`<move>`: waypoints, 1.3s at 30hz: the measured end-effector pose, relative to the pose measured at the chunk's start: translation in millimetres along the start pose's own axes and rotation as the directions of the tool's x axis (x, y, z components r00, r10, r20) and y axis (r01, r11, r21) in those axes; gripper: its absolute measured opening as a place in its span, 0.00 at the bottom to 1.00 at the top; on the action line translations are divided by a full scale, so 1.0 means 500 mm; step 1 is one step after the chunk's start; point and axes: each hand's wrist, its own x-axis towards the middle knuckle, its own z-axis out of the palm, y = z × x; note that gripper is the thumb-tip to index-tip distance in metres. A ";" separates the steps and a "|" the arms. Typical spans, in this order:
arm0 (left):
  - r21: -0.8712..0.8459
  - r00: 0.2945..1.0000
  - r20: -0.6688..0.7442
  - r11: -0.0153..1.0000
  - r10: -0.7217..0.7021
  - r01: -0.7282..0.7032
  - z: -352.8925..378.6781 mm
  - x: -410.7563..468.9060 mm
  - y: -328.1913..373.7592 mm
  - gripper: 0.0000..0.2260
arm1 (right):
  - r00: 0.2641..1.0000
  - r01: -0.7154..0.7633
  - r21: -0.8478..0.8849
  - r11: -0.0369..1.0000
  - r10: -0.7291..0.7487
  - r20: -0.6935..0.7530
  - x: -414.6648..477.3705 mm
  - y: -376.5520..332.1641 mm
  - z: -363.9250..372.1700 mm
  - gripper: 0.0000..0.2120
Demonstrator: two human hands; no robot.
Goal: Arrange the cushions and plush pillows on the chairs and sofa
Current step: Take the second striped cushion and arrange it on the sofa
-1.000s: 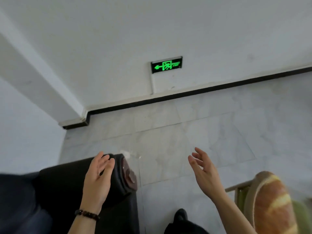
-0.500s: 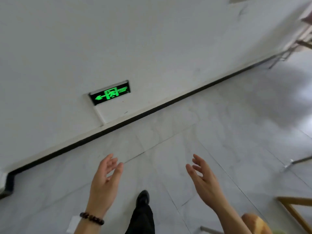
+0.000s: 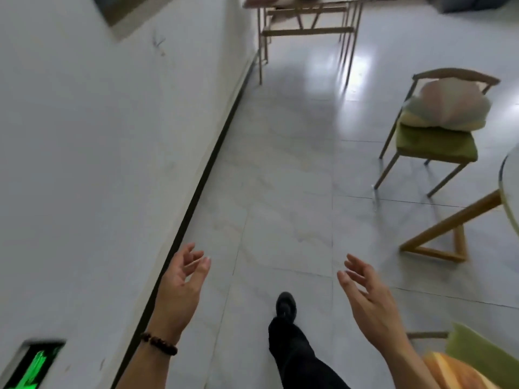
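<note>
Soft daylight, floor [image 3: 323, 60] glare, motion blur, edge distortion

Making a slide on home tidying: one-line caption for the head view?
Both hands, left hand and right hand, empty, walking toward a chair holding a plush pillow.

Indoor public or commercial space, prob. a café/lounge or office break area; I cannot tell which. Evidence: lit green exit sign [image 3: 33, 366] set low on the white wall [image 3: 84, 164] to my near left, w/ black skirting [image 3: 202, 175] running to the far end; large pale glossy floor tiles [image 3: 286, 192]; a wood-frame chair [image 3: 438, 130] w/ green seat pad and a pastel plush pillow [image 3: 449, 106] on it at right; a round table's edge [image 3: 505, 181] beside it; more tables [image 3: 306, 21] at far centre.
</note>
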 end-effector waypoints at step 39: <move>0.022 0.965 0.202 0.985 0.166 -0.173 0.791 2.261 0.955 0.21 | 0.931 -0.050 0.066 0.997 0.071 -0.359 2.342 -0.667 0.148 0.29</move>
